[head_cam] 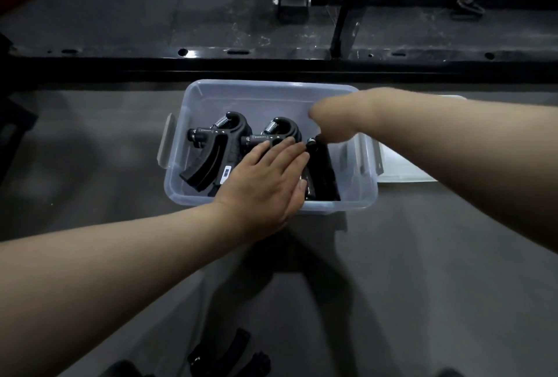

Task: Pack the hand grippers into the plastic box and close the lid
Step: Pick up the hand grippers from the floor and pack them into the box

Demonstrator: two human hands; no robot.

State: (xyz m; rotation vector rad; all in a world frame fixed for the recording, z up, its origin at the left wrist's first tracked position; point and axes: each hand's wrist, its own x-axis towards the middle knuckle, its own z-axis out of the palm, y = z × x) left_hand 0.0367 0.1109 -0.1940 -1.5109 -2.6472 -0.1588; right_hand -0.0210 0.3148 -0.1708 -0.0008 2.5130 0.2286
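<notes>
Resting flat with straight fingers, the left hand (265, 183) lies over the middle hand gripper (279, 133) inside the clear plastic box (193, 95); nothing is grasped by it, and the fingertips reach toward the right-hand gripper (321, 171). The right hand (335, 117) reaches into the box from the right side, wrist bent downward. Its fingers are hidden behind the wrist, so whether it grasps anything cannot be told; it sits just above the knob end of the right-hand gripper.

Box contents: three black hand grippers in a row. The left gripper (208, 150) lies free, spring end toward the far wall, curved handle toward the near wall. The middle one is partly covered by the left hand. The right-hand one lies along the right wall.

The box stands open on the grey floor (90, 165). Its lid (401, 165) lies flat on the floor, just beside the right wall of the box. Another black gripper (223, 352) lies on the floor near the bottom edge of the view, well apart from the box. A black metal frame (120, 62) runs along the floor behind the box.
</notes>
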